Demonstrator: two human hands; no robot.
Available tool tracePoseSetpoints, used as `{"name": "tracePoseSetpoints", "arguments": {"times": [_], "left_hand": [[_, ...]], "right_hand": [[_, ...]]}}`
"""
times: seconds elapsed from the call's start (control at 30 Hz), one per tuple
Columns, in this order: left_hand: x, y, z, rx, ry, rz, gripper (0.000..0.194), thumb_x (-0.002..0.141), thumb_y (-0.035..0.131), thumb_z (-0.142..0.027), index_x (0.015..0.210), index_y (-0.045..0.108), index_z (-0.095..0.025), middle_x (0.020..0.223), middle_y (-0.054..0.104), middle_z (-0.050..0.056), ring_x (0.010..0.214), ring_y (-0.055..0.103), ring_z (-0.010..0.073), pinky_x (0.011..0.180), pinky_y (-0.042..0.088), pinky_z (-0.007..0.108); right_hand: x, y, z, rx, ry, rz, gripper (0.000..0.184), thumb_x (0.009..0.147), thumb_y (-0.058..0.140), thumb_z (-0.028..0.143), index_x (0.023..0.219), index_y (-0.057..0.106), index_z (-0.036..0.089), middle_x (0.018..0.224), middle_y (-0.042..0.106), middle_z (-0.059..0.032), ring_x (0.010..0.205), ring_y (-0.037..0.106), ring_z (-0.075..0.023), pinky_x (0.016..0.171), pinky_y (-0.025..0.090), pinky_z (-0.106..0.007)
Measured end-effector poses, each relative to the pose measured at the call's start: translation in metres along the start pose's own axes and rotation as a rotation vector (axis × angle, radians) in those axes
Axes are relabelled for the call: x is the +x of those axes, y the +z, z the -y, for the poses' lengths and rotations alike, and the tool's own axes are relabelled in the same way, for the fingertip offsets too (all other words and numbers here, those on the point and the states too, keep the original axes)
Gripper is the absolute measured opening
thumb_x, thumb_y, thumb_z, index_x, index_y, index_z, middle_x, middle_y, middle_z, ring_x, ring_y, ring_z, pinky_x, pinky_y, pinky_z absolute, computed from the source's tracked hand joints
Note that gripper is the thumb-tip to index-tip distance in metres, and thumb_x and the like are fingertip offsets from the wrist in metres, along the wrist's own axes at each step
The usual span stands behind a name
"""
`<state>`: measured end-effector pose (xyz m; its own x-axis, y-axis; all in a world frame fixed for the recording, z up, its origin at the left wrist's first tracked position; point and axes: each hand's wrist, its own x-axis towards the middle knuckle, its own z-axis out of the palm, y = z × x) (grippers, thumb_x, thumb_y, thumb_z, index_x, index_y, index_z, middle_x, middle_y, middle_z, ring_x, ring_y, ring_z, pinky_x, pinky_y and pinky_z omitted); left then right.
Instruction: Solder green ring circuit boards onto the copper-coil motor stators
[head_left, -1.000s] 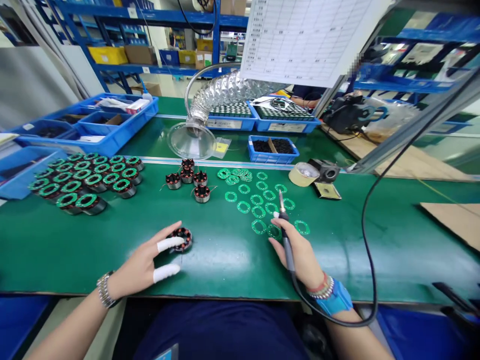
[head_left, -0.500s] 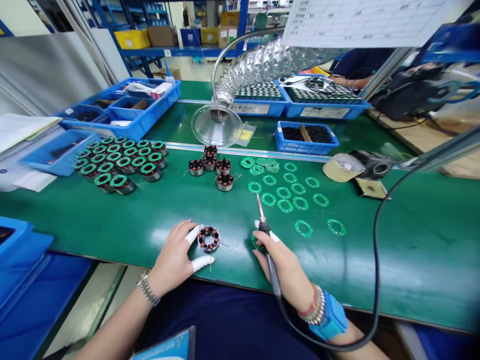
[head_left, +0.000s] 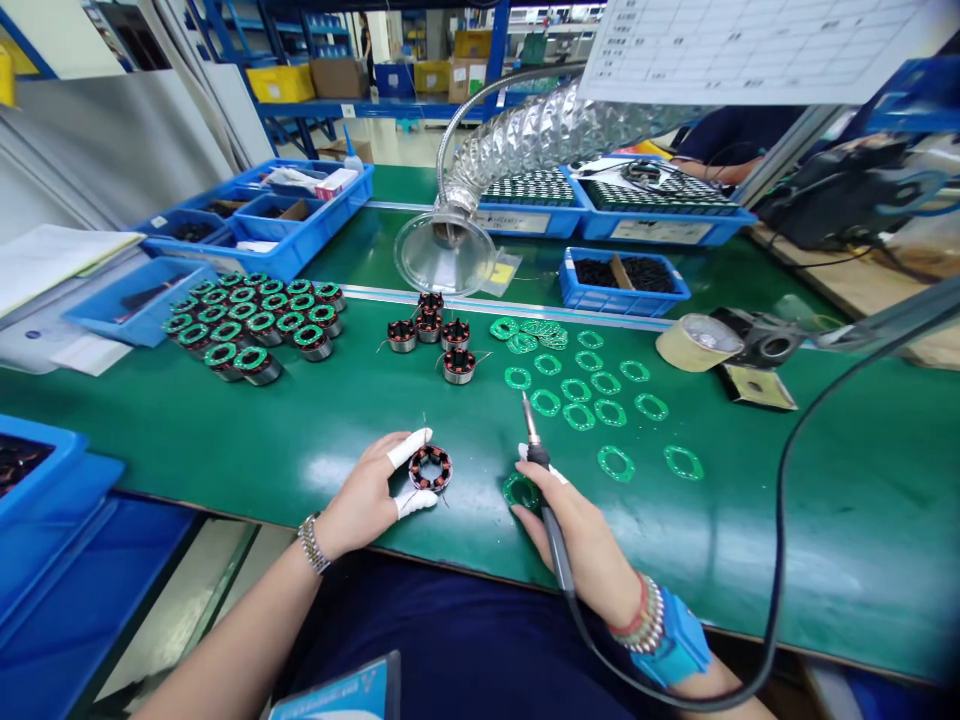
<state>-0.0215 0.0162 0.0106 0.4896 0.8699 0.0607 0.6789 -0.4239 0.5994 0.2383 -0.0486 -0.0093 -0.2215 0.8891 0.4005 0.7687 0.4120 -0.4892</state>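
My left hand [head_left: 382,488], with white covers on its thumb and index finger, grips a motor stator [head_left: 430,468] with copper windings from its left side. Thin wire ends stick out above and below that stator. In my right hand [head_left: 574,525] is a soldering iron [head_left: 553,535], its metal tip pointing away from me. A green ring-shaped circuit board [head_left: 517,490] lies by the right hand's fingertips; whether they pinch it I cannot tell. Several bare stators [head_left: 459,367] stand beyond my hands, and several green ring boards [head_left: 577,416] lie to the right.
Stators topped with green boards [head_left: 259,365] stand grouped at left. A fume extraction hood [head_left: 444,255] hangs at the back centre. Blue bins [head_left: 624,293] line the rear. A tape roll [head_left: 694,343] sits at right, and the iron's black cable [head_left: 780,520] loops beside my right arm.
The stator has turned in my left fingers, so its wires point differently, and it sits slightly closer to the right hand. More of the green board by my right fingers shows. The view has shifted slightly.
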Motion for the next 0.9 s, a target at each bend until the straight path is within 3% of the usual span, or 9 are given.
{"name": "tracePoseSetpoints", "arguments": {"times": [0.17,0.33,0.4,0.47,0.53,0.63,0.77,0.9], "left_hand": [[-0.007,0.010,-0.002,0.177,-0.040,-0.099,0.087,0.059,0.068,-0.062,0.130,0.040,-0.020,0.130,0.047,0.016,0.129,0.030,0.0371,0.104,0.026,0.056],[-0.001,0.018,-0.012,0.058,-0.075,-0.180,0.066,0.062,0.070,-0.055,0.114,0.051,-0.020,0.117,0.055,0.014,0.119,0.044,0.0341,0.098,0.036,0.053],[0.002,0.016,-0.015,-0.042,-0.048,-0.110,0.059,0.065,0.071,-0.049,0.114,0.052,-0.022,0.120,0.054,0.013,0.117,0.048,0.0310,0.097,0.039,0.050],[0.004,0.011,-0.017,-0.121,0.018,0.045,0.060,0.066,0.072,-0.044,0.119,0.050,-0.025,0.127,0.051,0.011,0.120,0.046,0.0290,0.101,0.036,0.048],[0.004,0.006,-0.020,-0.161,0.082,0.205,0.062,0.067,0.072,-0.042,0.123,0.048,-0.027,0.133,0.047,0.010,0.125,0.042,0.0282,0.105,0.031,0.049],[0.007,0.000,-0.021,-0.170,0.129,0.341,0.060,0.069,0.070,-0.040,0.123,0.049,-0.027,0.137,0.044,0.010,0.128,0.037,0.0276,0.105,0.032,0.048],[0.011,-0.003,-0.018,-0.141,0.173,0.389,0.058,0.072,0.068,-0.038,0.126,0.048,-0.030,0.141,0.039,0.008,0.130,0.035,0.0276,0.104,0.033,0.047],[0.011,-0.002,-0.008,-0.099,0.216,0.356,0.056,0.075,0.065,-0.037,0.128,0.046,-0.033,0.140,0.041,0.005,0.127,0.040,0.0263,0.102,0.038,0.042]], "right_hand": [[-0.003,0.004,0.002,-0.027,0.015,-0.030,0.036,0.086,0.049,0.022,0.122,0.045,0.017,0.105,0.061,-0.0134,0.091,0.062,-0.0230,0.077,0.054,-0.037],[0.001,0.000,0.008,-0.009,0.003,-0.161,0.031,0.086,0.051,0.024,0.116,0.049,0.018,0.108,0.063,-0.0120,0.096,0.063,-0.0229,0.082,0.053,-0.036],[0.003,-0.004,0.011,0.045,0.010,-0.210,0.025,0.087,0.049,0.022,0.113,0.050,0.020,0.104,0.065,-0.0093,0.091,0.066,-0.0204,0.081,0.054,-0.032],[0.006,-0.007,0.015,0.143,0.041,-0.213,0.023,0.088,0.047,0.020,0.111,0.050,0.022,0.100,0.067,-0.0067,0.088,0.066,-0.0181,0.079,0.055,-0.028],[0.011,-0.007,0.019,0.257,0.077,-0.163,0.026,0.087,0.050,0.019,0.112,0.048,0.023,0.102,0.066,-0.0058,0.091,0.065,-0.0175,0.080,0.054,-0.028],[0.019,-0.002,0.023,0.373,0.081,-0.081,0.035,0.082,0.058,0.019,0.114,0.046,0.024,0.102,0.065,-0.0050,0.091,0.064,-0.0173,0.082,0.052,-0.028],[0.028,0.005,0.028,0.426,0.053,-0.093,0.030,0.080,0.058,0.017,0.109,0.049,0.023,0.088,0.064,-0.0019,0.076,0.064,-0.0134,0.073,0.052,-0.024],[0.033,0.004,0.034,0.441,0.046,-0.120,0.024,0.081,0.055,0.016,0.104,0.051,0.022,0.081,0.062,0.0003,0.071,0.062,-0.0117,0.070,0.051,-0.022]]}}
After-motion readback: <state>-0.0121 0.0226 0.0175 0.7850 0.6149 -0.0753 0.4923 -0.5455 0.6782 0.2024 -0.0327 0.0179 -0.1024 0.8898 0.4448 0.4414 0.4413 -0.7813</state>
